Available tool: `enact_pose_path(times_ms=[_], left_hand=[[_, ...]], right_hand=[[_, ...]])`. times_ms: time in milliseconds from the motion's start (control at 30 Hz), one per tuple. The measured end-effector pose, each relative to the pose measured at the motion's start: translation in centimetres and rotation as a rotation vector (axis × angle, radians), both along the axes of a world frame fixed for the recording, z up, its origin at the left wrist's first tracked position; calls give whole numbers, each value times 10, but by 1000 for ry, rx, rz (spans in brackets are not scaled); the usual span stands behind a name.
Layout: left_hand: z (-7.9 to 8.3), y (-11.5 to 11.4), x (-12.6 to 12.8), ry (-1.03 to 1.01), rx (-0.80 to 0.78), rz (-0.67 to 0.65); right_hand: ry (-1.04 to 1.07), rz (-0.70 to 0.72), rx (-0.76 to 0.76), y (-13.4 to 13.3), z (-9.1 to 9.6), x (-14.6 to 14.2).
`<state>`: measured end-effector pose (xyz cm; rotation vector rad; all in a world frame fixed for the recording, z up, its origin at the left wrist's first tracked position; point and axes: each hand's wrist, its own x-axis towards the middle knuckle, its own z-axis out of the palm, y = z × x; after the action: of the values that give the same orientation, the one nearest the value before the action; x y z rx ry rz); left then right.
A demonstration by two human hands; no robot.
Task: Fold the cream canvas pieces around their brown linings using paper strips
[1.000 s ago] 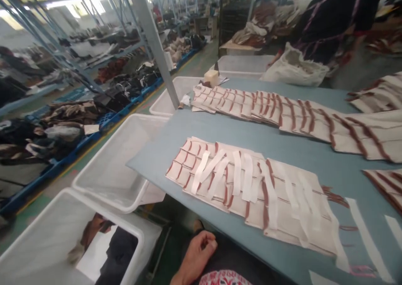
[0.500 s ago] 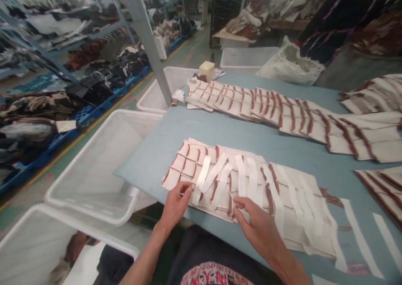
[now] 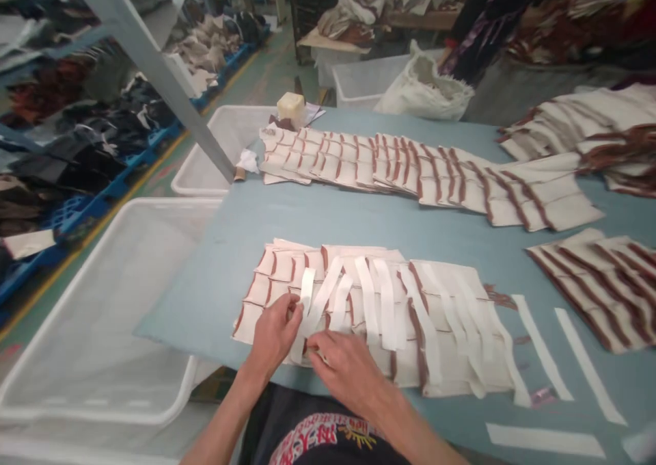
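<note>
Overlapping cream fabric panels with brown edges (image 3: 266,290) lie in a row before me. White strips (image 3: 388,294) are laid across them. My left hand (image 3: 277,328) is closed in a pinch beside the leftmost white strip (image 3: 308,287), its fingertips against the strip's edge; what is between them is hidden. Just to the right and nearer to me, my right hand (image 3: 341,359) has its fingers curled together at the lower part of the panels, close to a brown edge. I cannot make out what its fingertips grip.
A longer row of similar panels (image 3: 353,154) crosses the blue-green table (image 3: 205,260) farther back. More panel piles (image 3: 599,290) lie at the right. Loose white strips (image 3: 546,440) rest nearby. White plastic bins (image 3: 117,301) and a metal post (image 3: 164,75) stand at the left.
My right hand has moved left along the panels, close to my left hand. My left hand stays by the leftmost strip. The view has shifted to the right.
</note>
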<state>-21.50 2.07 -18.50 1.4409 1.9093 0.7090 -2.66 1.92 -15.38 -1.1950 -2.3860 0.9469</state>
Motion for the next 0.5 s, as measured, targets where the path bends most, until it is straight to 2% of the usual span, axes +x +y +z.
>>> enact_pose_path(times_ms=[100,200,333,500], left_hand=[[-3,-5,-1,-94,-16,-58],[-9,-10,-17,-145,-25,-17],[-18,-11,-62,-90,-16,111],[-37,-7,-121,-16,-37,200]], right_hand=[[-78,-149,-76,-13,-3,9],[-125,-279,-134,-22,-7,22],[-113,-356,-178,-27,-13,27],[-114,-359,-211,-15,-19,11]])
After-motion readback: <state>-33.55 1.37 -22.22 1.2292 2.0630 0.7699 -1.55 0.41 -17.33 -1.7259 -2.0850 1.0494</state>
